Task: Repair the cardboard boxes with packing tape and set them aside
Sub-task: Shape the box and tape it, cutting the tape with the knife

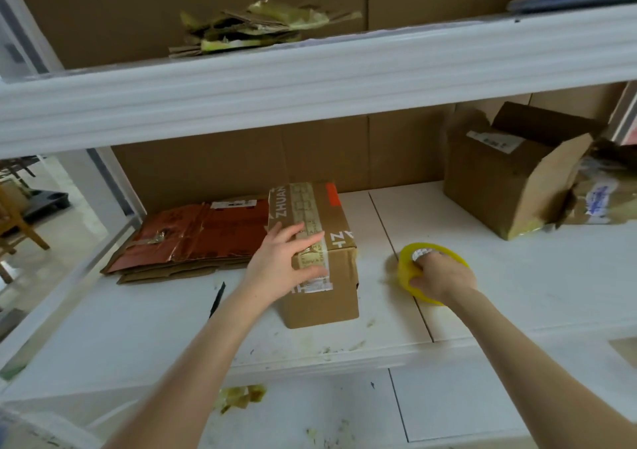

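- Risk: my left hand point(289, 262) only presses on the small box point(320, 307). A hard tug on the tape could slide the box and wrinkle the strip.
- Left fingers lie spread flat over its taped top edge.
- My right hand point(441, 276) curls round the yellow tape roll point(448, 252), just right of the box.
- A torn box point(510, 186) sits beyond my right hand.

Left hand point(287, 264) flat, fingers point(310, 239) spread; right hand point(443, 276) grips tape roll point(406, 267).

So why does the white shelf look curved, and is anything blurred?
Head view: the wide-angle lens bows the white shelf beam; the yellow roll of packing tape is smeared on its left; the brown cardboard box is sharp; soft light, faint shadows.
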